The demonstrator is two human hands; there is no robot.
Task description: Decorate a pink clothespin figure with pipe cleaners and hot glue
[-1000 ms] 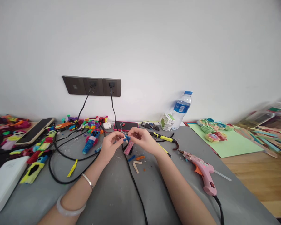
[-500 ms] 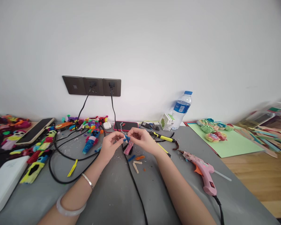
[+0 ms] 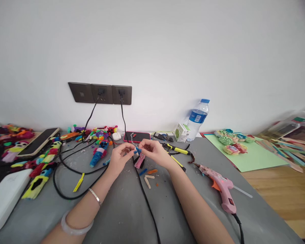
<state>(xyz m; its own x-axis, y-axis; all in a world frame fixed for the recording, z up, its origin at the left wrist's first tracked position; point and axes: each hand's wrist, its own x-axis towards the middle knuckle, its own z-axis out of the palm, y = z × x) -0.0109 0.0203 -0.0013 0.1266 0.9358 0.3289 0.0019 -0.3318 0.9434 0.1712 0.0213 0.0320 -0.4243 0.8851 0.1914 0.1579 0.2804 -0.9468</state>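
Fingertips of both hands meet above the middle of the grey table. Between them is a small blue and whitish fuzzy piece point(image 3: 138, 150) that looks like pipe cleaner. My left hand point(image 3: 120, 157) pinches it from the left with thumb and forefinger. From the other side my right hand point(image 3: 156, 152) also pinches it, fingers curled. Just below the fingertips a pink fuzzy piece point(image 3: 139, 162) with dark parts lies on the table, partly hidden. Closer to me are short offcuts: a blue one point(image 3: 143, 171), an orange one point(image 3: 152, 171) and cream ones point(image 3: 147, 183).
A pink glue gun point(image 3: 222, 189) lies at right, near yellow-handled pliers point(image 3: 179, 149). Black cable point(image 3: 147, 203) crosses the middle. Fuzzy dolls point(image 3: 98, 156), a phone point(image 3: 38, 142) and a white box point(image 3: 8, 200) are at left. A water bottle point(image 3: 198, 118) stands by the wall.
Both hands stay almost in place, still pinching the small piece, which has turned slightly between the fingertips. The view has shifted very slightly.
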